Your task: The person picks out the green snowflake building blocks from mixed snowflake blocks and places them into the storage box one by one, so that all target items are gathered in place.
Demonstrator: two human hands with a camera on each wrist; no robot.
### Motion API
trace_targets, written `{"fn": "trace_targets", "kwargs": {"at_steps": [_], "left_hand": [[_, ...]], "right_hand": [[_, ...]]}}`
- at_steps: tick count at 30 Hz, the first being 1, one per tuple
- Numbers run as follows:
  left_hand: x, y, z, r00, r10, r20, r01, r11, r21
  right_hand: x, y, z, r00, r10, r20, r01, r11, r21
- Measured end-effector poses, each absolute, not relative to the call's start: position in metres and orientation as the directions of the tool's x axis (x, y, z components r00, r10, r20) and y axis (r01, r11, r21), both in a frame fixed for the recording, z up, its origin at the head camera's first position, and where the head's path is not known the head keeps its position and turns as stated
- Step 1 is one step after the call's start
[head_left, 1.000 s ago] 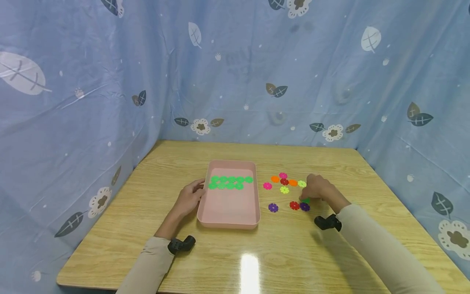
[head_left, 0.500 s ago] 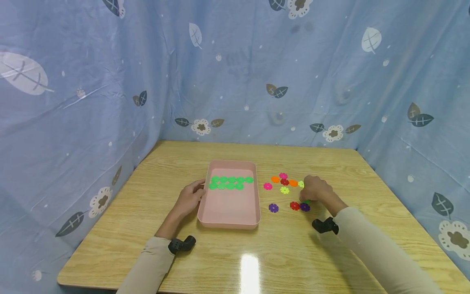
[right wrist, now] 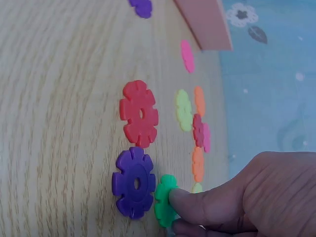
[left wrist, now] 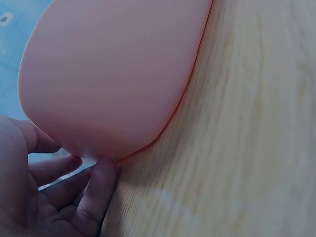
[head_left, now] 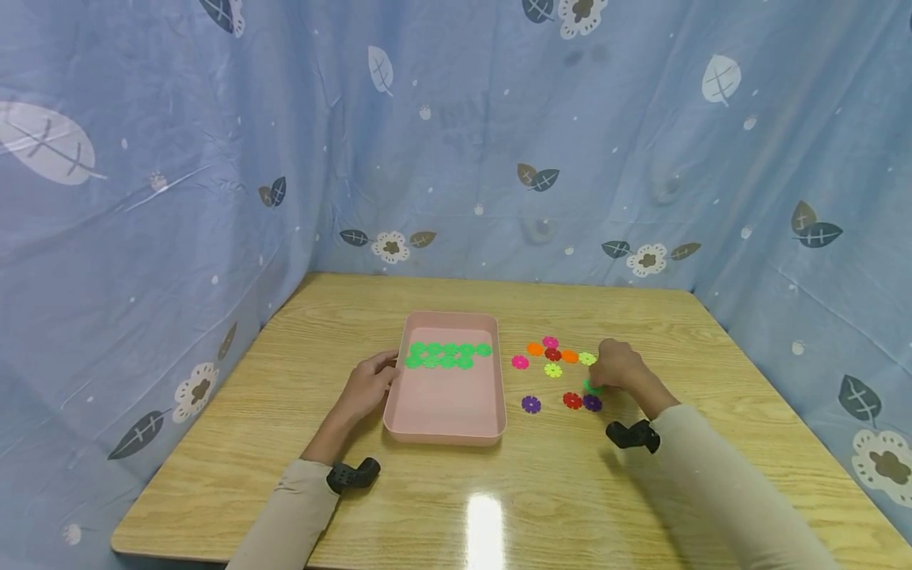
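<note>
My left hand [head_left: 367, 386] rests its fingertips against the left outer wall of a pink tray [head_left: 445, 438]. In the left wrist view its loosely bent fingers [left wrist: 101, 190] touch the wall low down, near the table. Inside the tray, green flower-shaped plastic discs [head_left: 447, 362] lie flat in two rows across the far half. Right of the tray, my right hand [head_left: 618, 369] pinches a green disc [right wrist: 165, 200], with the thumb on its face; the other fingertips are partly hidden. A purple disc [right wrist: 134, 182] lies right beside it, and a red disc [right wrist: 139, 113] follows.
Loose discs lie between tray and right hand: a second purple one [head_left: 530, 404], pink [head_left: 520, 362], orange [head_left: 535, 349], dark red [head_left: 552, 354] and yellow-green ones [head_left: 552, 370]. The wooden table [head_left: 399, 507] meets a blue patterned curtain [head_left: 456, 158] at back and sides.
The right hand has shifted slightly at the green disc, and more of that disc shows now. The left hand and the tray have stayed in place.
</note>
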State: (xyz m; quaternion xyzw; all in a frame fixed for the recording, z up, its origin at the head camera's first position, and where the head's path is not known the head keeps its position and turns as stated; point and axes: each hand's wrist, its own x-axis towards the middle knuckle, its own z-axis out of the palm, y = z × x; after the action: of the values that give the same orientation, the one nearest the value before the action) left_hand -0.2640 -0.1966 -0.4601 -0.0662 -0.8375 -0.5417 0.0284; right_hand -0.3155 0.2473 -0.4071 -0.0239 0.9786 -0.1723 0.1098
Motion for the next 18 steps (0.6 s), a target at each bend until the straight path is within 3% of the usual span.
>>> {"fn": "trace_targets", "kwargs": {"at_steps": [8, 18], "left_hand": [[-0.2646, -0.1958, -0.4610, -0.989, 0.083, 0.120, 0.143, 0.405, 0.903], [-0.2644, -0.1954, -0.4609, -0.989, 0.077, 0.127, 0.148, 0.425, 0.893]], "right_hand": [[-0.3163, 0.2486, -0.4059, -0.973, -0.088, -0.215, 0.000, 0.925, -0.379], [-0.3130, 0.2443, -0.4063, -0.978, -0.070, -0.198, -0.002, 0.946, -0.325]]}}
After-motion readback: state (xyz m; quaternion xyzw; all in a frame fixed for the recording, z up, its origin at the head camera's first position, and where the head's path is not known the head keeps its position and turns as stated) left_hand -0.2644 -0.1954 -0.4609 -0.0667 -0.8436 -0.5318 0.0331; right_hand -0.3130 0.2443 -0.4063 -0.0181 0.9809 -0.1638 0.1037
